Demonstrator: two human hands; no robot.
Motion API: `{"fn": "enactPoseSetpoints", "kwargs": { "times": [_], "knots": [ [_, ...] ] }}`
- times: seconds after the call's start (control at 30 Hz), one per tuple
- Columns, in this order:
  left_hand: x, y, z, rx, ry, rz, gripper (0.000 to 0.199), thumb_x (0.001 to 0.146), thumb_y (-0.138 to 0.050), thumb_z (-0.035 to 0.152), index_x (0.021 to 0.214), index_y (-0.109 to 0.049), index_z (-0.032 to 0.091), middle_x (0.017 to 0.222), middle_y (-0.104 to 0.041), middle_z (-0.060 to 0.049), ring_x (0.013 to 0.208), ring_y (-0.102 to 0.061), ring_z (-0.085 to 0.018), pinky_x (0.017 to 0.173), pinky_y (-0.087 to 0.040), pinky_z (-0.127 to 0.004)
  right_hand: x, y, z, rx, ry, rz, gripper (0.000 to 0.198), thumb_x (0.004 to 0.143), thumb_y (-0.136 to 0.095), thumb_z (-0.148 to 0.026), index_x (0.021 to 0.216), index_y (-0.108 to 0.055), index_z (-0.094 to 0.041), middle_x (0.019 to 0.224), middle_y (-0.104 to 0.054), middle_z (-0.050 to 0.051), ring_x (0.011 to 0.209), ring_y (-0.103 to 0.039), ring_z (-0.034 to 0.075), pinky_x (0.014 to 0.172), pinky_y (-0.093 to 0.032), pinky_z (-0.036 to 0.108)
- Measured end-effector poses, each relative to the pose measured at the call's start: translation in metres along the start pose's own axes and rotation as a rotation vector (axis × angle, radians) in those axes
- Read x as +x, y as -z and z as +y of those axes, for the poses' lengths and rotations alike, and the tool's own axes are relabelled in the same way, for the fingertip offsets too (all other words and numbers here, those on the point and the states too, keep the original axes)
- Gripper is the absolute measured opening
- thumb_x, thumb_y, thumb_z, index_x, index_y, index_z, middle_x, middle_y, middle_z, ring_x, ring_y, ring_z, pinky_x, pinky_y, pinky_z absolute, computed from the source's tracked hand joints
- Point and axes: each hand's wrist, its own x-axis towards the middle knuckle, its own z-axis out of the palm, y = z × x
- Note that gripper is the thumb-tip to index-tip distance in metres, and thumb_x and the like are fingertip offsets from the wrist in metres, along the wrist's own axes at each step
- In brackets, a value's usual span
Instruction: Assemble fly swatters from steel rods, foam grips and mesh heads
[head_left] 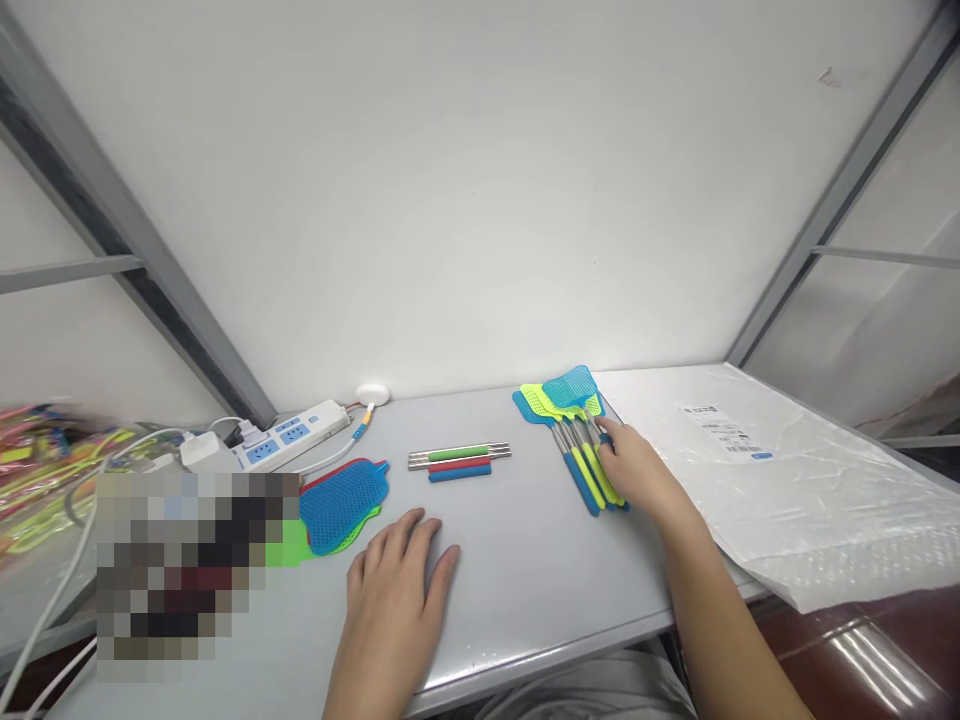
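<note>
Fly swatters with perforated blue and yellow-green plastic heads, silvery metal shafts and matching grips (576,434) lie in an overlapping fan near the back right of the grey tabletop (540,590), a blue head uppermost. Our right hand (636,468) covers some of their grips, its fingers close together at the uppermost shaft; we cannot tell how tightly they close. Just beside them, wrinkled white bubble wrap (810,490) overhangs the table edge. Left of the fan we have a row of metal rods with green, red and blue grips (459,462). Our left hand (397,585) rests nearer, fingers slightly spread, gripping nothing. Farther left lie stacked blue, red and green swatter heads (345,505), near a white power strip (292,437); a pixelated patch partly hides the green one.
</note>
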Motion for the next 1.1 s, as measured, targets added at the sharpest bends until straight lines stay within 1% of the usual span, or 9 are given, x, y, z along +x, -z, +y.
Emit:
{"fn": "enactPoseSetpoints", "kwargs": {
  "times": [0.17, 0.37, 0.43, 0.53, 0.6, 0.67, 0.8, 0.97, 1.1],
  "knots": [
    [0.0007, -0.0019, -0.0015, 0.008, 0.002, 0.001, 0.039, 0.096, -0.039, 0.044, 0.122, -0.062, 0.025, 0.138, -0.056, -0.007, 0.128, -0.046, -0.03, 0.102, -0.036, -0.051, -0.0012, -0.0042, 0.0044, -0.005, 0.004, -0.002, 0.051, 0.092, -0.034, -0.018, 0.141, -0.049, -0.013, 0.119, -0.06, 0.017, 0.109, -0.06, 0.026, 0.092, -0.043, 0.032],
    [0.0013, -0.0016, -0.0029, 0.003, -0.005, -0.004, 0.04, 0.096, -0.04, 0.044, 0.122, -0.063, 0.025, 0.138, -0.056, -0.008, 0.128, -0.046, -0.03, 0.102, -0.036, -0.051, -0.0039, -0.0058, 0.0071, -0.01, 0.006, 0.007, 0.049, 0.092, -0.036, -0.017, 0.139, -0.049, -0.014, 0.116, -0.061, 0.014, 0.106, -0.06, 0.021, 0.089, -0.041, 0.027],
    [0.0014, -0.0012, -0.0025, 0.004, -0.007, -0.008, 0.04, 0.096, -0.039, 0.044, 0.122, -0.063, 0.025, 0.138, -0.056, -0.008, 0.128, -0.045, -0.03, 0.102, -0.035, -0.051, -0.0048, -0.005, 0.0066, -0.017, -0.002, 0.0, 0.047, 0.093, -0.039, -0.021, 0.137, -0.05, -0.014, 0.113, -0.063, 0.014, 0.102, -0.061, 0.022, 0.084, -0.042, 0.027],
    [0.0018, -0.0006, -0.0018, 0.006, -0.007, -0.011, 0.041, 0.096, -0.039, 0.045, 0.123, -0.063, 0.024, 0.139, -0.056, -0.009, 0.127, -0.045, -0.03, 0.102, -0.035, -0.051, -0.0068, -0.0032, 0.0055, -0.028, -0.015, -0.029, 0.044, 0.093, -0.042, -0.026, 0.134, -0.053, -0.015, 0.106, -0.067, 0.012, 0.092, -0.063, 0.021, 0.072, -0.041, 0.027],
    [0.0021, -0.0002, -0.0013, 0.005, -0.007, -0.013, 0.041, 0.096, -0.039, 0.045, 0.123, -0.063, 0.024, 0.139, -0.056, -0.009, 0.128, -0.045, -0.03, 0.102, -0.035, -0.052, -0.008, -0.0025, 0.0052, -0.039, -0.028, -0.045, 0.044, 0.093, -0.042, -0.028, 0.133, -0.053, -0.016, 0.101, -0.069, 0.011, 0.085, -0.064, 0.021, 0.066, -0.039, 0.026],
    [0.0024, 0.0003, -0.0011, 0.002, -0.006, -0.013, 0.041, 0.096, -0.039, 0.045, 0.122, -0.063, 0.025, 0.139, -0.056, -0.009, 0.128, -0.045, -0.03, 0.102, -0.036, -0.052, -0.0088, -0.0024, 0.005, -0.054, -0.047, -0.053, 0.043, 0.093, -0.042, -0.028, 0.133, -0.053, -0.017, 0.097, -0.07, 0.011, 0.081, -0.064, 0.021, 0.063, -0.037, 0.027],
    [0.0027, 0.0001, -0.0018, -0.001, -0.011, -0.003, 0.04, 0.096, -0.04, 0.046, 0.121, -0.063, 0.026, 0.138, -0.056, -0.008, 0.127, -0.046, -0.03, 0.102, -0.036, -0.052, -0.0088, -0.0031, 0.0043, -0.076, -0.074, -0.051, 0.043, 0.092, -0.042, -0.027, 0.132, -0.054, -0.018, 0.098, -0.071, 0.011, 0.081, -0.065, 0.022, 0.063, -0.037, 0.027],
    [0.0024, -0.0009, -0.0028, 0.004, -0.007, -0.005, 0.04, 0.096, -0.039, 0.046, 0.121, -0.063, 0.027, 0.138, -0.056, -0.007, 0.128, -0.046, -0.03, 0.102, -0.037, -0.052, -0.008, -0.0033, 0.0027, -0.079, -0.082, -0.044, 0.043, 0.092, -0.042, -0.024, 0.133, -0.053, -0.017, 0.1, -0.071, 0.013, 0.085, -0.065, 0.023, 0.067, -0.038, 0.028],
    [0.0024, -0.0006, -0.002, 0.003, -0.007, -0.002, 0.039, 0.096, -0.04, 0.045, 0.121, -0.063, 0.027, 0.137, -0.057, -0.007, 0.128, -0.046, -0.03, 0.102, -0.037, -0.052, -0.0079, -0.0035, 0.002, -0.078, -0.08, -0.044, 0.042, 0.092, -0.042, -0.023, 0.131, -0.055, -0.017, 0.098, -0.072, 0.012, 0.082, -0.065, 0.022, 0.065, -0.038, 0.027]
  ]
}}
